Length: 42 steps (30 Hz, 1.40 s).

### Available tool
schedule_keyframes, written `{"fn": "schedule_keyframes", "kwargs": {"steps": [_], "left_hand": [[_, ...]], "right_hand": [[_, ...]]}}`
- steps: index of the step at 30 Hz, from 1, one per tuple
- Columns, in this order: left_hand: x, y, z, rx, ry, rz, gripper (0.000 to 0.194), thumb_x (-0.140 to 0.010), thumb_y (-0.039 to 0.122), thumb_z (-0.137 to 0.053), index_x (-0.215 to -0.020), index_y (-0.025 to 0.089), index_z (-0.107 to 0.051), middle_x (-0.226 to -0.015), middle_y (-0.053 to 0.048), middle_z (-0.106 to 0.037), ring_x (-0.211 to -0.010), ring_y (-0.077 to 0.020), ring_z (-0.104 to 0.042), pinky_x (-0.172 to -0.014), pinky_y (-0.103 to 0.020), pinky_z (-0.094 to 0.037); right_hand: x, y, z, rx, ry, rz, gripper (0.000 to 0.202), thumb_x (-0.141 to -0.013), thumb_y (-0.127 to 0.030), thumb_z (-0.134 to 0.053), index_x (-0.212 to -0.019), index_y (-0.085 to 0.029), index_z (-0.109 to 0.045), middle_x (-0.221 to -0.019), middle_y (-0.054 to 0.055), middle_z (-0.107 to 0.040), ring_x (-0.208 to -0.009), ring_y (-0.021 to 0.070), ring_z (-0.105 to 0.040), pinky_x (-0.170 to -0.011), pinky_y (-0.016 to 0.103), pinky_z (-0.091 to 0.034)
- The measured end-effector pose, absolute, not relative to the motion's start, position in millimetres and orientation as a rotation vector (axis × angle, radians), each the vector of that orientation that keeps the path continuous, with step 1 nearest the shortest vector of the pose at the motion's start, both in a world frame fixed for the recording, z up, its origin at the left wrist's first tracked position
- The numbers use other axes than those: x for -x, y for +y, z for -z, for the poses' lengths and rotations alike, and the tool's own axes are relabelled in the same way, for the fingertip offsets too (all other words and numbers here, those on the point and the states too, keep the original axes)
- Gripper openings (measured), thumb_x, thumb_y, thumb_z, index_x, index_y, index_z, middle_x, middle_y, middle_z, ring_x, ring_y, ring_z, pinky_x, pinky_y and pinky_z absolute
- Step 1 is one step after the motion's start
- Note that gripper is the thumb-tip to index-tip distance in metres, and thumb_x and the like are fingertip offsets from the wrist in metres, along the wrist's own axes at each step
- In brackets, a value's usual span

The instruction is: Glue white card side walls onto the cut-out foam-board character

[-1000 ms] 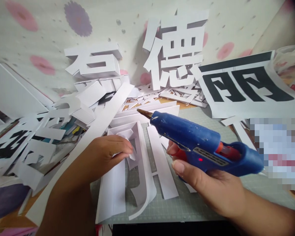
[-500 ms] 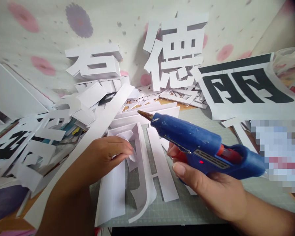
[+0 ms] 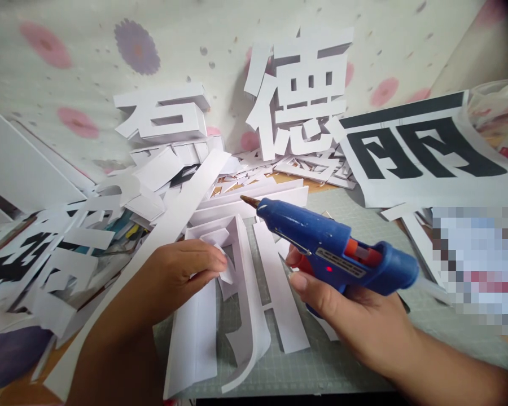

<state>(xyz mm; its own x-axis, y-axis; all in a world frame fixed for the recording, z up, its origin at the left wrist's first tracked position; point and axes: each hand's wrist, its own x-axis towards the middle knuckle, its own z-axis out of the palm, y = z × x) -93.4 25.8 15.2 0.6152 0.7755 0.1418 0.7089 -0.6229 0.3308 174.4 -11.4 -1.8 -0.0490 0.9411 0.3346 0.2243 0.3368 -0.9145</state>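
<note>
My right hand (image 3: 342, 316) grips a blue hot glue gun (image 3: 317, 242) by its handle. Its nozzle points up and to the left, and a small red light glows on its side. My left hand (image 3: 186, 268) is closed, thumb against fingers, on a small white foam board strip (image 3: 225, 272). That strip sits inside a half-built white character (image 3: 254, 316), whose upright walls stand on its flat face. The glue gun's tip is in the air above the character, apart from it. The left palm and some fingertips are hidden.
A green cutting mat (image 3: 342, 361) lies underneath. Finished white characters (image 3: 305, 101) lean on the flowered wall behind a heap of offcuts. To the right is a printed black-character sheet (image 3: 423, 152); a long white strip (image 3: 152, 248) lies left of the mat.
The glue gun and my right hand have shifted slightly left, and the gun's rear end has swung in the same direction. My left hand keeps its hold on the strip. The view has tilted slightly.
</note>
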Motion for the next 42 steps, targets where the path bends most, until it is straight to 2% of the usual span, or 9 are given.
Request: {"fn": "schedule_keyframes", "kwargs": {"steps": [3, 8, 21, 27, 31, 33, 36, 39, 42], "left_hand": [[92.9, 25.4, -16.9, -2.597, 1.208, -0.42, 0.012, -0.09, 0.025, -0.057, -0.089, 0.024, -0.07, -0.096, 0.001, -0.072, -0.095, -0.0145, -0.067, -0.087, -0.022, -0.053], [92.1, 24.8, -19.7, -2.587, 1.194, -0.496, 0.011, -0.089, 0.024, -0.059, -0.09, 0.024, -0.07, -0.094, 0.002, -0.073, -0.091, -0.0149, -0.068, -0.085, -0.022, -0.054], [87.5, 28.8, -19.7, -2.573, 1.17, -0.474, 0.01, -0.09, 0.023, -0.06, -0.089, 0.025, -0.069, -0.094, 0.004, -0.072, -0.091, -0.0117, -0.067, -0.084, -0.017, -0.052], [91.2, 29.3, -20.4, -2.559, 1.174, -0.514, 0.009, -0.088, 0.022, -0.061, -0.089, 0.026, -0.069, -0.094, 0.004, -0.073, -0.092, -0.0125, -0.068, -0.085, -0.019, -0.052], [101.4, 27.3, -25.8, -2.391, 1.259, -0.665, 0.011, -0.087, 0.021, -0.062, -0.091, 0.027, -0.069, -0.096, 0.003, -0.072, -0.093, -0.0149, -0.068, -0.083, -0.022, -0.053], [103.9, 26.1, -27.5, -2.153, 1.339, -0.826, 0.008, -0.085, 0.022, -0.064, -0.09, 0.025, -0.068, -0.093, 0.001, -0.072, -0.086, -0.0167, -0.068, -0.074, -0.025, -0.054], [100.7, 26.7, -26.4, -1.712, 1.445, -1.138, 0.004, -0.08, 0.022, -0.067, -0.084, 0.021, -0.065, -0.07, 0.002, -0.068, -0.065, -0.0137, -0.064, -0.061, -0.022, -0.051], [92.9, 30.4, -24.6, -1.377, 1.403, -1.309, 0.011, -0.073, 0.021, -0.068, -0.077, 0.019, -0.058, -0.05, 0.004, -0.059, -0.049, -0.0095, -0.054, -0.052, -0.018, -0.044], [86.5, 33.0, -25.7, -1.18, 1.211, -1.358, 0.018, -0.068, 0.022, -0.072, -0.074, 0.018, -0.054, -0.049, 0.005, -0.055, -0.043, -0.0086, -0.052, -0.047, -0.017, -0.04]], "right_hand": [[-173.7, -10.0, -0.8, 1.117, -1.52, -0.856, 0.01, -0.082, -0.033, -0.063, -0.075, -0.025, -0.064, -0.066, -0.002, -0.065, -0.056, 0.0161, -0.062, -0.058, 0.028, -0.057], [-173.8, -8.3, -2.9, 1.091, -1.5, -0.865, 0.009, -0.081, -0.031, -0.065, -0.075, -0.025, -0.062, -0.069, -0.001, -0.066, -0.059, 0.0167, -0.063, -0.055, 0.026, -0.055], [-174.6, -9.7, 2.5, 1.04, -1.538, -0.817, 0.01, -0.084, -0.028, -0.064, -0.075, -0.024, -0.061, -0.073, -0.003, -0.065, -0.063, 0.0143, -0.063, -0.058, 0.024, -0.053], [-175.6, -8.1, -0.5, 1.08, -1.574, -0.763, 0.015, -0.084, -0.031, -0.063, -0.071, -0.024, -0.062, -0.075, -0.001, -0.066, -0.065, 0.0168, -0.064, -0.062, 0.028, -0.054], [-174.3, -9.4, 5.6, 1.165, -1.486, -0.881, 0.014, -0.081, -0.038, -0.065, -0.08, -0.025, -0.068, -0.072, 0.0, -0.068, -0.061, 0.0185, -0.065, -0.059, 0.03, -0.057], [-174.2, -12.5, 14.6, 1.234, -1.434, -0.992, 0.023, -0.081, -0.047, -0.066, -0.087, -0.026, -0.071, -0.076, 0.002, -0.07, -0.064, 0.0206, -0.067, -0.058, 0.032, -0.058], [-175.7, -16.5, 29.2, 1.278, -1.346, -1.144, 0.037, -0.079, -0.058, -0.066, -0.094, -0.025, -0.072, -0.083, 0.005, -0.072, -0.069, 0.0225, -0.068, -0.062, 0.034, -0.058], [-176.0, -17.3, 36.0, 1.233, -1.296, -1.251, 0.042, -0.075, -0.061, -0.069, -0.095, -0.024, -0.073, -0.08, 0.005, -0.07, -0.069, 0.0217, -0.066, -0.064, 0.032, -0.057], [-172.6, -17.1, 34.2, 1.196, -1.238, -1.293, 0.042, -0.073, -0.06, -0.072, -0.093, -0.023, -0.073, -0.076, 0.004, -0.067, -0.07, 0.0216, -0.065, -0.065, 0.032, -0.056]]}}
